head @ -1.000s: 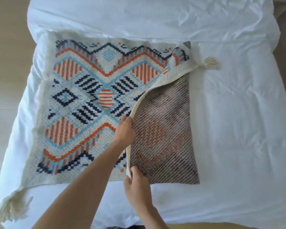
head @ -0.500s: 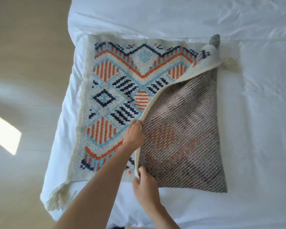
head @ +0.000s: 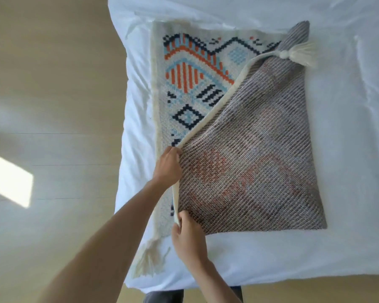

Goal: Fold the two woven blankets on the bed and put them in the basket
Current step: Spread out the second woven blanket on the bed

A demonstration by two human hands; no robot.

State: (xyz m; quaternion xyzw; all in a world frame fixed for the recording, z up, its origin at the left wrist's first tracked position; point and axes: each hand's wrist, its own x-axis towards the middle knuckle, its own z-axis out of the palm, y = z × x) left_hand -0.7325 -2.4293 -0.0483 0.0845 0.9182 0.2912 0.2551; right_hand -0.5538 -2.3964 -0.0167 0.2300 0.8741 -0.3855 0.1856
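White bedding on the bed (head: 348, 149) carries a woven blanket (head: 184, 84), part of it folded over so the grey underside faces up across the patterned face. On the cream border of that turned edge, the left hand (head: 167, 167) and, nearer, the right hand (head: 188, 239) each keep a closed grip. One tassel (head: 298, 52) lies at the far corner, a second tassel (head: 149, 256) near left. Pale floor (head: 53, 84) at left shows a sunlit patch (head: 9, 178).
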